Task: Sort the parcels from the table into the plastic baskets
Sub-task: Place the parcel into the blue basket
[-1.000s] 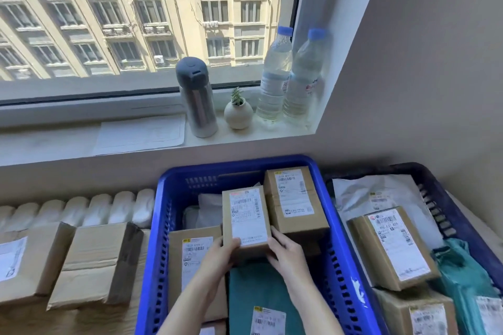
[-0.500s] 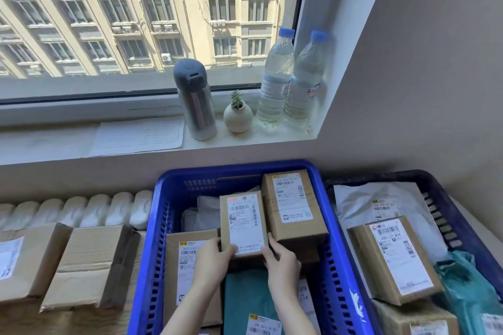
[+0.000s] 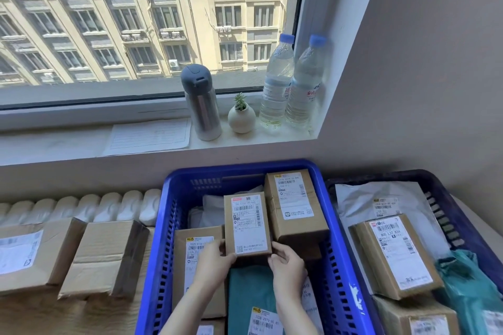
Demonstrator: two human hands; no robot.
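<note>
Head view, looking down over a bright blue basket set against the wall under a window.

- Left hand and right hand both hold the small labelled box by its near corners, one hand on each side. The fingertips are curled onto its edges. The box is inside the blue basket with its label up and its far end raised.
- Just right of it lies a second labelled box, its side against the held one.
- Under the left hand is a flat brown box, and under the wrists a teal mailer bag with a label at its near end. White poly bags lie at the back of the basket.
- A dark blue basket stands beside the blue one on the right. It holds a pale grey mailer, a tilted labelled carton, a teal bag and another carton at the frame's lower edge.
- On the wooden table to the left are two taped cartons side by side, one labelled and one plain. A strip of white air cushions runs behind them.
- On the sill are a lined sheet of paper, a steel flask with a grey cap, a small white vase with a green plant, and two blue-capped water bottles, touching.
</note>
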